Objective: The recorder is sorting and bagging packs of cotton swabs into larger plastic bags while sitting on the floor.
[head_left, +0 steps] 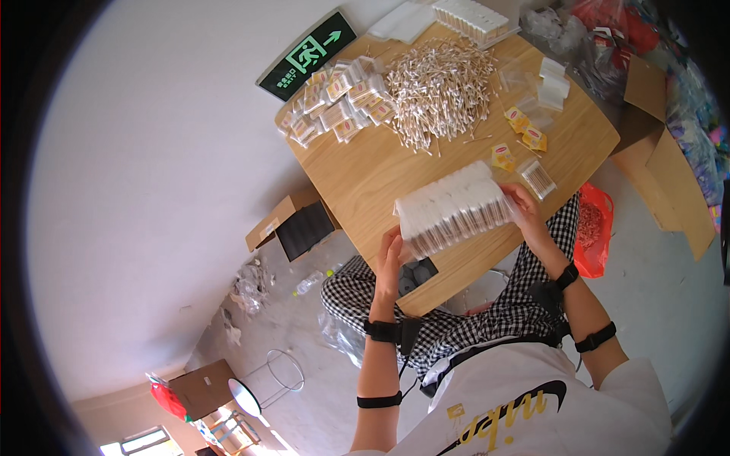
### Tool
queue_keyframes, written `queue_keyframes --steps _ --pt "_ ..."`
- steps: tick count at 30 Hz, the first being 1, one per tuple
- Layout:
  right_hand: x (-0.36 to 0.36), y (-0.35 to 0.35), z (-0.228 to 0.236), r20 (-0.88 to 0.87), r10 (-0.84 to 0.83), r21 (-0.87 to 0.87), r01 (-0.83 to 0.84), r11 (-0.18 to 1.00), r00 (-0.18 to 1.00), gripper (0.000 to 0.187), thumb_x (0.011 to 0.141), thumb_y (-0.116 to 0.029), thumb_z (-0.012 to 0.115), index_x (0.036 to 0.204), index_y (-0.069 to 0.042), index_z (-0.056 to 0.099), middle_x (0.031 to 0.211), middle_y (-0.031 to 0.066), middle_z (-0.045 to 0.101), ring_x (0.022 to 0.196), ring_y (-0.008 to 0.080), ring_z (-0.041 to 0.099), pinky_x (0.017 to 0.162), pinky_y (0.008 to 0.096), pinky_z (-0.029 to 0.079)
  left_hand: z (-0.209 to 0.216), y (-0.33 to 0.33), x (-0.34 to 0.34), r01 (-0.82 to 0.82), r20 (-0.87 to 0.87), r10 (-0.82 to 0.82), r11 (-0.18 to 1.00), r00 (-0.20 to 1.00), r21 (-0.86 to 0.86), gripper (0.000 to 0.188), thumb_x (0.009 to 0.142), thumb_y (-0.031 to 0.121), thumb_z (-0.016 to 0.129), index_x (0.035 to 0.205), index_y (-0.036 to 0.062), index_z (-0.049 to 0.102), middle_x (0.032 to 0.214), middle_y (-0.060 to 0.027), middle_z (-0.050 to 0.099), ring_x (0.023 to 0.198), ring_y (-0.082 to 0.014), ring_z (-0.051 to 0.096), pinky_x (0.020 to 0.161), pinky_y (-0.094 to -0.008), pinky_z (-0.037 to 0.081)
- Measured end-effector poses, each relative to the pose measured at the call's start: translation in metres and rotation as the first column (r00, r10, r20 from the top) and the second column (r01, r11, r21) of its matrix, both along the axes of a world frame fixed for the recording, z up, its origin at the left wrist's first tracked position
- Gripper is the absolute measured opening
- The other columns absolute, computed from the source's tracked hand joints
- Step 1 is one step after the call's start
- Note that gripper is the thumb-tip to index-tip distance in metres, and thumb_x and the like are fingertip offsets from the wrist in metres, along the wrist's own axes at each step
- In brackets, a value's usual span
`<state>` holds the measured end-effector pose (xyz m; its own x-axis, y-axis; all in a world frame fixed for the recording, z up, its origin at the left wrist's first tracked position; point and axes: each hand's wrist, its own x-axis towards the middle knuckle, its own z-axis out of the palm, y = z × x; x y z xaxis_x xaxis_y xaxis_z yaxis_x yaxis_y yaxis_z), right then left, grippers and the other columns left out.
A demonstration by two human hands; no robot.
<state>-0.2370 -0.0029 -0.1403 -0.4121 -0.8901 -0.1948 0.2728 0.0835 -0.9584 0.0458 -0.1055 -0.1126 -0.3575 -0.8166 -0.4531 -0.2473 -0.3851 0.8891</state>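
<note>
Between my two hands is a long clear plastic pack of cotton swabs point(455, 209), made up of several small bundles in a row. My left hand point(388, 257) grips its left end, and my right hand point(525, 207) is closed on the right end. The pack is slightly tilted over the near part of the wooden table point(350, 171). Just beyond my right hand lies a small flat packet of cotton swabs point(537, 178). Yellow paper cards point(503, 156) are scattered near it. A big heap of loose cotton swabs point(441, 91) covers the far middle.
Small filled swab packets point(342, 99) are piled at the far left, below a green exit sign point(306, 55). Another long swab pack point(471, 21) sits at the back edge. Cardboard boxes point(650, 144) stand right of the table; a red bag point(595, 232) rests beside my leg.
</note>
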Motion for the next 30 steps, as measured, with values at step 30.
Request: queue_keyframes --steps 30 --pt "0.025 -0.049 0.002 -0.883 -0.056 -0.058 0.008 0.998 0.467 0.042 0.095 -0.021 0.054 0.131 0.0 0.046 0.139 0.0189 0.043 0.134 0.0349 0.035 0.109 0.0415 0.034 -0.001 0.015 -0.085 0.642 0.736 0.081 0.432 0.672 -0.633 0.082 0.09 0.049 0.053 0.142 -0.01 0.028 0.151 -0.0248 0.024 0.143 -0.035 0.019 0.115 -0.0492 0.015"
